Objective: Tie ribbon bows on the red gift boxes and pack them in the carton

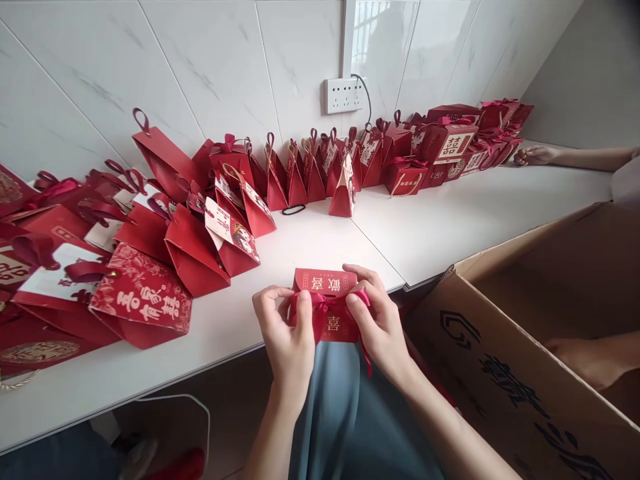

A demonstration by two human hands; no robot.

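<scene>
Lap, blue-grey cloth [345, 413]: nearest item, bottom centre, both forearms rising from it twd the table edge.

1. Heap of red gift bags [150, 293], far L on white table [450, 220]. Lying flat or tipped, overlapping; ribbon handles; gold/white characters on several.
2. L hand [285, 333], at table's front edge. Forearm near upright, wrist bent fwd, back of hand to camera. Fingers curled; thumb and forefinger closed in a pinch on the ribbon's L loop.
3. Red gift box [325, 283], between the two hands, off the table surface, just at its front edge, above the lap. Top flap w/ characters faces camera; second character panel lower on the front.
4. Red ribbon [320, 307], tied across box front; one tail hangs down below the R hand.
5. R hand [380, 320]. Forearm comes in diagonally from lower R, wrist straight. Thumb and forefinger closed on the ribbon's R side; other fingers wrap the box's R edge.
6. Black hair tie [293, 209], flat on table, behind the box, near the back row.
7. Row of red bags [310, 177], upright along back wall, packed close.
8. Wall socket [344, 95], white, above the row, cable plugged in.
9. Stacked red boxes [450, 143], R end of row, piled against wall.
10. Cardboard carton [500, 373], open, lower R, beside table; dark print on its side.
11. Another person's hand [535, 155], resting on table far R, just beside the stack; grip not clear.
12. Second other-person hand [590, 360], inside the carton, blurred.
</scene>
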